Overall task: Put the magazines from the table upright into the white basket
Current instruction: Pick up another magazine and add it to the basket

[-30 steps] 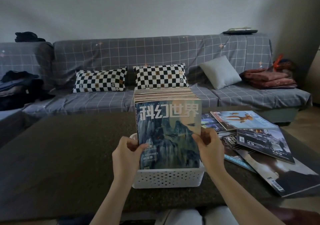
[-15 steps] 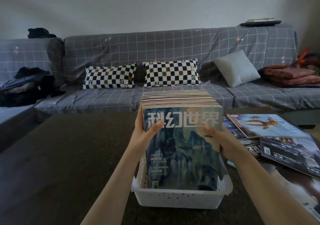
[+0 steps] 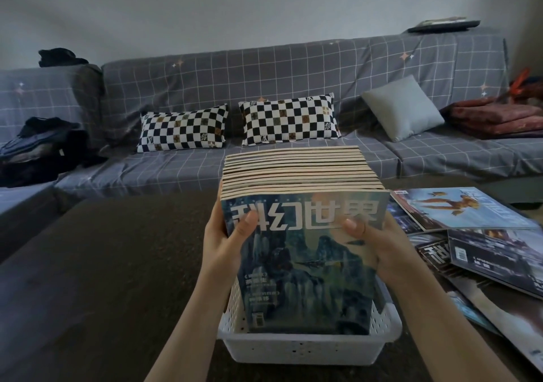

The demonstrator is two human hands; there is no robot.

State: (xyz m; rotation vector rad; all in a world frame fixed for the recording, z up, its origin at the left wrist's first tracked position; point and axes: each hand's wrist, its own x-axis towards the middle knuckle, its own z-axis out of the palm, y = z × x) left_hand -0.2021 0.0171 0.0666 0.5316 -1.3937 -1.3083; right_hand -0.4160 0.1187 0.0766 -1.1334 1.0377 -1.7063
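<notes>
A white perforated basket stands on the dark table, near its front edge. A row of several magazines stands upright in it, the front one showing a blue-green cover with white characters. My left hand grips the left side of the stack, thumb on the front cover. My right hand grips the right side, thumb likewise on the cover. More magazines lie flat and overlapping on the table to the right of the basket.
The dark table stretches to the left. Behind it runs a grey checked sofa with two checkerboard pillows, a grey cushion, dark clothes at left and folded red fabric at right.
Both hands slid up from the lower edges of the front magazine to grip the stack's upper sides. The view has come closer to the basket and looks more steeply down.
</notes>
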